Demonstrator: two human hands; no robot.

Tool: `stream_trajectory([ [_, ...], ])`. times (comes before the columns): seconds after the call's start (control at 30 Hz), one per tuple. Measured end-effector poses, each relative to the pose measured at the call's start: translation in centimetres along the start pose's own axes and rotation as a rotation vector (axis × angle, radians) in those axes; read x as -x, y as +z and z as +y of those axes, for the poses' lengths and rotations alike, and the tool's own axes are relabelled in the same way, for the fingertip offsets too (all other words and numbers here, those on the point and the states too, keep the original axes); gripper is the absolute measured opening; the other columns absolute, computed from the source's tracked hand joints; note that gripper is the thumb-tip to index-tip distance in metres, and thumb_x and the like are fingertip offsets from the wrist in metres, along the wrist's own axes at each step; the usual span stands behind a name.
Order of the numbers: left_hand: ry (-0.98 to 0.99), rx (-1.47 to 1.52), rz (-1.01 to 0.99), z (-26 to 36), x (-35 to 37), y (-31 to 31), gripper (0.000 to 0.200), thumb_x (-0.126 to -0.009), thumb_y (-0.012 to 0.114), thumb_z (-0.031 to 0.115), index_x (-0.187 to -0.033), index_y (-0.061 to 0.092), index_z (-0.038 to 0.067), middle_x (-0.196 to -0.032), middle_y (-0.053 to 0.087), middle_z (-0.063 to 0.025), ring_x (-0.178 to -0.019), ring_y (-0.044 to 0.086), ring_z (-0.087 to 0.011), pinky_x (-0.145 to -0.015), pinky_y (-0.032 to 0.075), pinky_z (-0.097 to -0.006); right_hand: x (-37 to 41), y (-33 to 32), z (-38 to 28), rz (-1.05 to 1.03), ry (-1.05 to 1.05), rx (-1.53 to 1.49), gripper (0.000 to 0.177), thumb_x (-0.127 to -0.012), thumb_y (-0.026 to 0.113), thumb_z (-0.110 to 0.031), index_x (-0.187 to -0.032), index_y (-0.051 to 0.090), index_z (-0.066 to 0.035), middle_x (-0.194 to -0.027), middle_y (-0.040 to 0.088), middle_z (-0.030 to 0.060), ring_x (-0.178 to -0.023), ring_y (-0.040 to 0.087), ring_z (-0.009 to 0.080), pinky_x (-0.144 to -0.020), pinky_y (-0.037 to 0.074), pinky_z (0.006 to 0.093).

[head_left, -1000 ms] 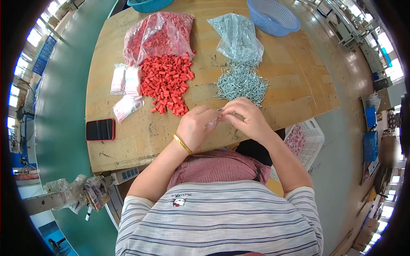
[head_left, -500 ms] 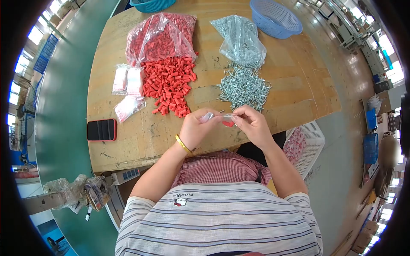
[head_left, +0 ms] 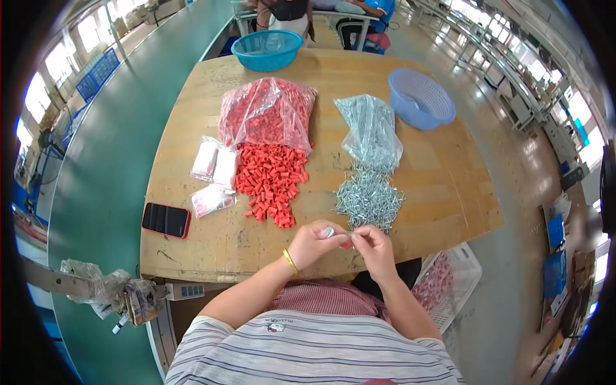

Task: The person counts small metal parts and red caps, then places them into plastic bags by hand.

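Observation:
My left hand (head_left: 312, 245) and my right hand (head_left: 374, 251) meet near the table's front edge, fingertips pinched on a small clear plastic bag with something red (head_left: 347, 244) in it. A whitish plastic piece (head_left: 327, 232) is also tucked in my left hand. Beyond my left hand lies a pile of red caps (head_left: 273, 183), spilling from a clear bag of red caps (head_left: 268, 115). Past my right hand is a heap of silvery screws (head_left: 369, 197) below a clear bag of screws (head_left: 371, 133). Packs of small plastic bags (head_left: 226, 167) lie left of the red pile.
A phone (head_left: 166, 220) lies at the table's left. At the back stand a teal basket (head_left: 267, 51) and a blue basket (head_left: 421, 99). A white crate (head_left: 461, 282) is below the table's right front edge. Two people (head_left: 375, 13) are beyond the table.
The head view has tilted up, so the table sits lower and people show behind it. My hands remain together, with the red item now more hidden between the fingers.

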State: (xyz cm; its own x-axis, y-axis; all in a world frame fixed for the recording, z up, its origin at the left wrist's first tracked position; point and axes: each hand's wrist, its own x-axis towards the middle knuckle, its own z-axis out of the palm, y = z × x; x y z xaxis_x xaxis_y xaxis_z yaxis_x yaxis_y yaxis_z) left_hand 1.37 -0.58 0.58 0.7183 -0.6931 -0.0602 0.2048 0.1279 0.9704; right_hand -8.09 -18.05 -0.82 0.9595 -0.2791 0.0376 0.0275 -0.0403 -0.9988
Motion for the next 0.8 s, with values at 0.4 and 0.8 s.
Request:
stream_trajectory([
  [0.4, -0.219, 0.27, -0.123, -1.7, -0.1, 2.1, 0.02, -0.094, 0.064, 0.011, -0.112, 0.066, 0.004, -0.093, 0.066, -0.0013, -0.084, 0.061, -0.0085, -0.079, 0.05, -0.0246, 4.0, -4.6, -1.4, 0.221, -0.083, 0.289, 0.008, -0.093, 0.062, -0.007, -0.089, 0.059, -0.001, -0.08, 0.059, 0.0009, -0.071, 0.055, 0.0073, -0.065, 0.045, 0.0235],
  [0.8, -0.284, 0.62, -0.139, -1.8, 0.7, 0.8, 0.016, -0.091, 0.065, 0.001, -0.105, 0.061, 0.007, -0.093, 0.065, -0.0034, -0.086, 0.065, -0.0152, -0.074, 0.053, -0.0279, 10.4, -16.1, -1.3, 0.667, 0.159, 0.846, 0.023, -0.092, 0.063, -0.012, -0.112, 0.062, -0.001, -0.101, 0.064, 0.0113, -0.092, 0.062, 0.0208, -0.081, 0.049, 0.0336],
])
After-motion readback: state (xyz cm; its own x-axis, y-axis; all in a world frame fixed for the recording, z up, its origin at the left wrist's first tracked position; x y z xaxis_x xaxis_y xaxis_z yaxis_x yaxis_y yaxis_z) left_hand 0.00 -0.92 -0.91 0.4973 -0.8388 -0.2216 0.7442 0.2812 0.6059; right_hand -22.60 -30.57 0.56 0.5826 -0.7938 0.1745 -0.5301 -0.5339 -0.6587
